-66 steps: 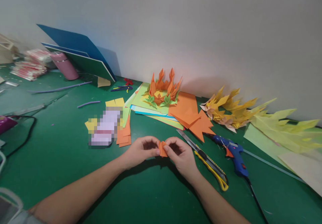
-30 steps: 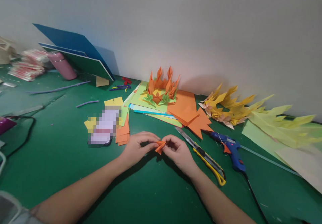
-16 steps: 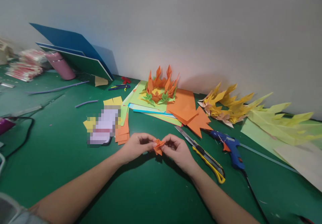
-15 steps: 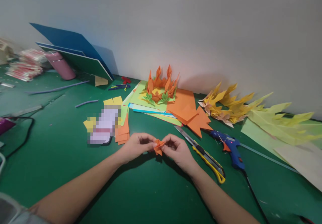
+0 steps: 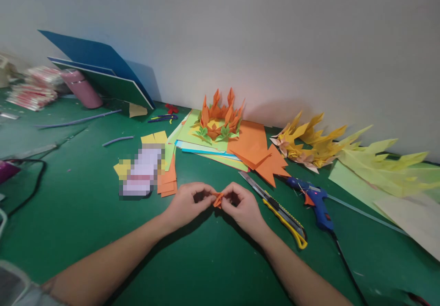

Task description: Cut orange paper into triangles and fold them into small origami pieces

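Observation:
A small folded orange paper flower [image 5: 217,199] is pinched between both hands above the green table [image 5: 192,269]. My left hand [image 5: 190,205] grips its left side with thumb and forefinger, while my right hand [image 5: 243,209] holds its right side the same way. Fingertips hide part of the folds. Just right of my right hand lies a utility knife [image 5: 278,212] with a yellow handle and its blade out. Small orange paper pieces [image 5: 167,181] lie beyond my left hand, partly under a blurred-out phone [image 5: 141,171].
An orange paper crown [image 5: 220,118] stands on stacked coloured sheets [image 5: 206,149] by the wall. To the right are a blue glue gun [image 5: 314,200], a yellow paper crown [image 5: 309,141] and pale green paper leaves [image 5: 385,159]. A pink bottle [image 5: 82,89] leans near blue boards [image 5: 92,51] at left.
The orange paper flower has turned between my fingers and shows less of its open petals. Both hands keep their pinch and have barely moved.

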Tool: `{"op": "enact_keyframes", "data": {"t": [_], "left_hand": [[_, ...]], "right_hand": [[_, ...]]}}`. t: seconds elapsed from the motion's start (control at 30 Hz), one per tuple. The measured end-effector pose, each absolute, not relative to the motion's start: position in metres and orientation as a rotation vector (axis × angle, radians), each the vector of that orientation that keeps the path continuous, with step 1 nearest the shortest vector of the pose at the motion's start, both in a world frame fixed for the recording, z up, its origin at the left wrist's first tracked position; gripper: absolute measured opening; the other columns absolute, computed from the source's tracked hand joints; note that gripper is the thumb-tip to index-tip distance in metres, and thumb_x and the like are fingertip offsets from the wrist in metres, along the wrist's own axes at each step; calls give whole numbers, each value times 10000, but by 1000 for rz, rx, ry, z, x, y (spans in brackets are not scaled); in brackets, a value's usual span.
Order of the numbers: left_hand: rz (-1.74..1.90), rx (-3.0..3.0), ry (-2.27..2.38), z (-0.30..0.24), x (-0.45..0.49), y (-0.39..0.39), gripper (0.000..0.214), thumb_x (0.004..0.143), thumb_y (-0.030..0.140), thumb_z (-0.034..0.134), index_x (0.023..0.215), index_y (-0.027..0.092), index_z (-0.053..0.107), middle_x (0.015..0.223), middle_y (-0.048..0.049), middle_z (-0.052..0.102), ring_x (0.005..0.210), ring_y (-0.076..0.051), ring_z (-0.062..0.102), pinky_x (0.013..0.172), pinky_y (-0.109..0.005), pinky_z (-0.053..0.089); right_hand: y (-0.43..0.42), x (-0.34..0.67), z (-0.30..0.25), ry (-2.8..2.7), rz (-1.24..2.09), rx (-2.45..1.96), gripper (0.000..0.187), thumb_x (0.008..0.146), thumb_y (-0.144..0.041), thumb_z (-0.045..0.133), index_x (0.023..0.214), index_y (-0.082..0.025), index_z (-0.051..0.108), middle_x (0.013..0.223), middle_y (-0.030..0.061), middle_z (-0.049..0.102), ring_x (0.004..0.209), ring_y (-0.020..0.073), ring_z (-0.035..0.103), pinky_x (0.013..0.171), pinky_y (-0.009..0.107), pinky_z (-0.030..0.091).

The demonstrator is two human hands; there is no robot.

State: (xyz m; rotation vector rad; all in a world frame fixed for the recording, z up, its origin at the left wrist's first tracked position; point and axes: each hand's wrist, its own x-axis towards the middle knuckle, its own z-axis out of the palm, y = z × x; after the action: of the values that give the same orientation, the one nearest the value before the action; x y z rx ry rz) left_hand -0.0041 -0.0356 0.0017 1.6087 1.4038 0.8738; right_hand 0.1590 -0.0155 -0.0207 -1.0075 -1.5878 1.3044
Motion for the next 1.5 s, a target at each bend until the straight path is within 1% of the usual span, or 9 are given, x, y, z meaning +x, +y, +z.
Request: {"op": "enact_keyframes", "data": {"t": [0.13, 0.3, 0.47, 0.67, 0.83, 0.97, 1.17, 1.33, 1.5], "left_hand": [[875, 1480, 1322, 1, -4, -36, 156, 736, 270, 590, 763, 146, 680, 691, -34, 682, 595, -126, 565, 567, -229, 441], [914, 1654, 1303, 3, -7, -36, 92, 703, 246, 637, 678, 189, 705, 672, -31, 694, 633, -138, 585, 600, -237, 436], [868, 1255, 1207, -1, -6, -33, 231, 657, 375, 698, 716, 154, 665, 561, 3, 625, 487, -97, 522, 464, -206, 398], [889, 1026, 1133, -1, -5, -31, 333, 555, 392, 787, 700, 136, 632, 544, 23, 623, 470, -70, 525, 492, -201, 418], [838, 991, 1126, 1, -7, -30, 310, 560, 369, 789, 706, 131, 653, 555, 16, 646, 487, -69, 539, 517, -199, 432], [786, 1037, 1155, 1, -8, -29, 243, 584, 325, 764, 687, 130, 662, 544, 15, 643, 483, -67, 539, 496, -185, 422], [806, 1232, 1305, 4, -4, -34, 111, 642, 242, 699, 658, 139, 661, 529, 12, 641, 480, -81, 559, 471, -179, 424], [908, 1157, 1375, 3, -2, -32, 131, 655, 258, 693, 688, 139, 650, 527, 13, 635, 465, -87, 557, 450, -183, 427], [1083, 1080, 1435, 2, 0, -30, 181, 636, 306, 701, 664, 140, 631, 530, 17, 621, 444, -75, 516, 459, -195, 437]], "right_hand": [[-15, 160, -20, -1481, 1422, -964, 104, 649, -233, 607, 693, -202, 518, 584, -50, 518, 507, 87, 487, 486, 201, 403], [-15, 163, -18, -1475, 1551, -913, 159, 648, -232, 653, 685, -202, 501, 587, -63, 490, 506, 75, 480, 488, 195, 406], [-14, 164, -15, -1359, 1693, -824, 262, 687, -383, 702, 767, -203, 529, 598, -58, 516, 472, 73, 474, 449, 197, 408], [-13, 163, -17, -1306, 1700, -828, 344, 650, -449, 752, 755, -201, 539, 604, -55, 530, 493, 78, 495, 467, 201, 424], [-12, 164, -21, -1339, 1698, -851, 323, 660, -445, 738, 792, -189, 594, 625, -33, 572, 514, 89, 525, 497, 217, 443], [-13, 165, -22, -1406, 1640, -896, 244, 679, -379, 715, 755, -184, 589, 622, -23, 584, 518, 98, 534, 502, 226, 445], [-16, 161, -23, -1564, 1370, -929, 96, 704, -264, 641, 713, -195, 575, 625, -21, 567, 556, 113, 545, 528, 228, 441], [-13, 159, -24, -1484, 1276, -963, 129, 738, -301, 609, 807, -203, 562, 682, -12, 574, 583, 122, 555, 542, 233, 460], [-12, 159, -22, -1553, 1060, -963, 121, 765, -310, 615, 726, -196, 598, 681, 2, 568, 599, 128, 530, 568, 245, 453]]}}
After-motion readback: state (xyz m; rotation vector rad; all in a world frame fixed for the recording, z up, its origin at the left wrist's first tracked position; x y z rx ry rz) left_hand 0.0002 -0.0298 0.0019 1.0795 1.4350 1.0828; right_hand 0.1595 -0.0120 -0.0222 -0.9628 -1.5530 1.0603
